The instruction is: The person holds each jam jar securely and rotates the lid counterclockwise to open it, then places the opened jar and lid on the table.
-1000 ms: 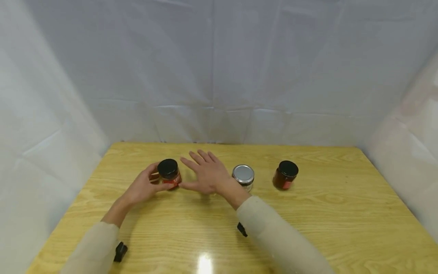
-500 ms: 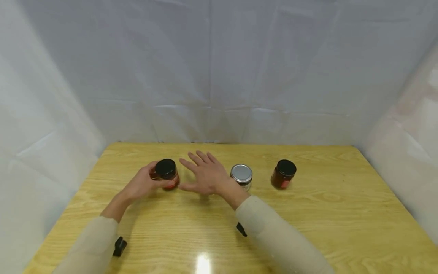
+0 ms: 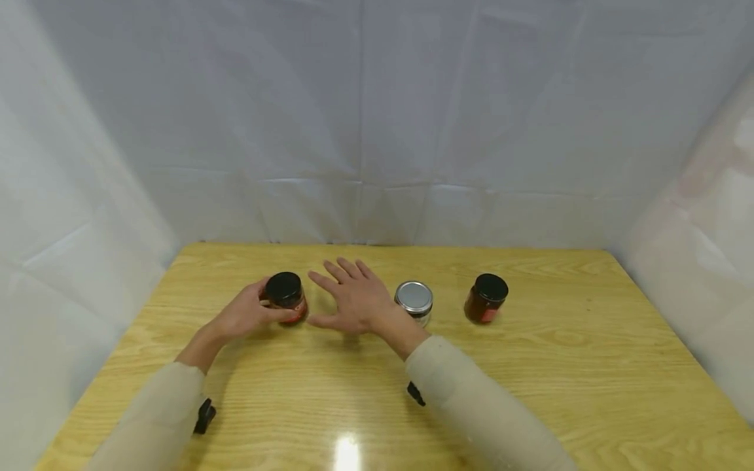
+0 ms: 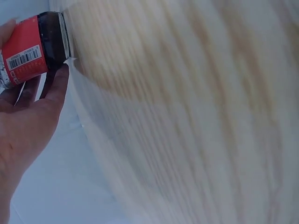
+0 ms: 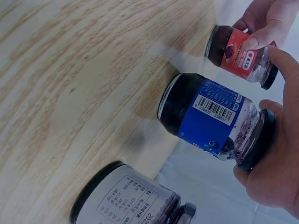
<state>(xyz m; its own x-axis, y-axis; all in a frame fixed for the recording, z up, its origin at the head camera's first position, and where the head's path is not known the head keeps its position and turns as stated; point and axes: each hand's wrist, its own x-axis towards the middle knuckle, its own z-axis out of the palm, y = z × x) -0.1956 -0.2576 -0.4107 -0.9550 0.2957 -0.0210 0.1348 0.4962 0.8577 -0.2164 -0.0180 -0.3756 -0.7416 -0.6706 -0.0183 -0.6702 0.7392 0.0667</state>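
A glass jar with a black lid and red label (image 3: 286, 297) stands upright at the left of the table. My left hand (image 3: 244, 315) grips its side, thumb across the front and fingers behind, as the left wrist view also shows. Beside it, my right hand (image 3: 356, 302) is spread palm down with straight fingers, its thumb tip close to that jar. In the right wrist view a blue-label jar (image 5: 210, 116) stands beneath this palm, its black lid right at the hand. The head view hides that jar behind the hand.
Right of my right wrist stands a white-label jar with a silver lid (image 3: 414, 297). Farther right is a dark red jar with a black lid (image 3: 486, 299). White sheeting (image 3: 377, 131) walls the wooden table (image 3: 559, 366) at the back and both sides.
My left hand's fingers have drawn closer round the red-label jar. The right hand holds its spread pose; the head view has shifted slightly.
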